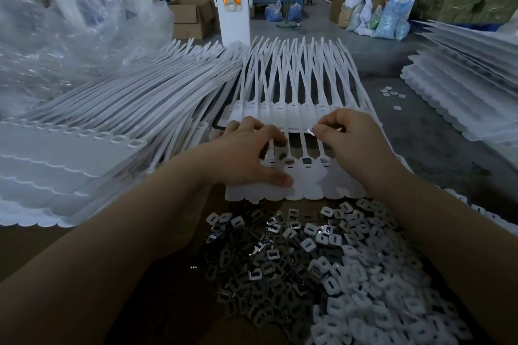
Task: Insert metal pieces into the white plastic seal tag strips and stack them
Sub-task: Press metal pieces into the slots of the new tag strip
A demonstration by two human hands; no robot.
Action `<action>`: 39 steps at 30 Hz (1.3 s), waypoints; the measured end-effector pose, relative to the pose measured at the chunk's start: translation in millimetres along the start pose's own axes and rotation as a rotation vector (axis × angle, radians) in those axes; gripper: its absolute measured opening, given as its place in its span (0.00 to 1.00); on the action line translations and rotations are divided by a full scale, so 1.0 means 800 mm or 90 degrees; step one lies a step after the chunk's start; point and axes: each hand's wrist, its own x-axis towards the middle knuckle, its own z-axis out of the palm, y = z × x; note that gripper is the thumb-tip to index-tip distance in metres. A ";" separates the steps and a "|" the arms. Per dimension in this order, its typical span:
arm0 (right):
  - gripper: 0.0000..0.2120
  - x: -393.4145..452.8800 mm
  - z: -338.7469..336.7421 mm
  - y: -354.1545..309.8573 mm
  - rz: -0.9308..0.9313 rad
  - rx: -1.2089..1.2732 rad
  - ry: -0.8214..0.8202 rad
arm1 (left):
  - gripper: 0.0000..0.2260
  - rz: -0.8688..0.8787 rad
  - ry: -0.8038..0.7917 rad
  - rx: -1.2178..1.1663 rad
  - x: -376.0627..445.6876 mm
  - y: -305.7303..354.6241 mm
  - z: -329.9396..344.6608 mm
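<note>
Right hand (356,143) fingers pinch one metal piece (311,130) at 12 o'clock above the seal tag strip (308,185); left hand (246,154) fingers curled, pressing strip's 9 o'clock end.

A white seal tag strip (297,187) is laid flat near the middle of the surface, square sockets facing up, with a heap of small metal pieces (308,266) spread just in front of it and a tall stack of strips (84,154) piled at the left.
</note>
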 end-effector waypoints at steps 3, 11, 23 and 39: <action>0.09 -0.001 -0.004 -0.002 0.027 -0.031 -0.043 | 0.36 -0.014 -0.018 0.012 0.000 -0.015 -0.008; 0.09 -0.001 -0.006 -0.002 0.057 -0.110 -0.148 | 0.29 -0.032 -0.033 0.023 0.001 -0.038 -0.016; 0.10 -0.004 0.002 -0.001 -0.017 -0.240 -0.164 | 0.26 -0.029 -0.020 0.018 0.004 -0.037 -0.013; 0.11 -0.003 0.001 0.001 -0.007 -0.180 -0.184 | 0.27 -0.041 -0.030 -0.005 0.001 -0.031 -0.015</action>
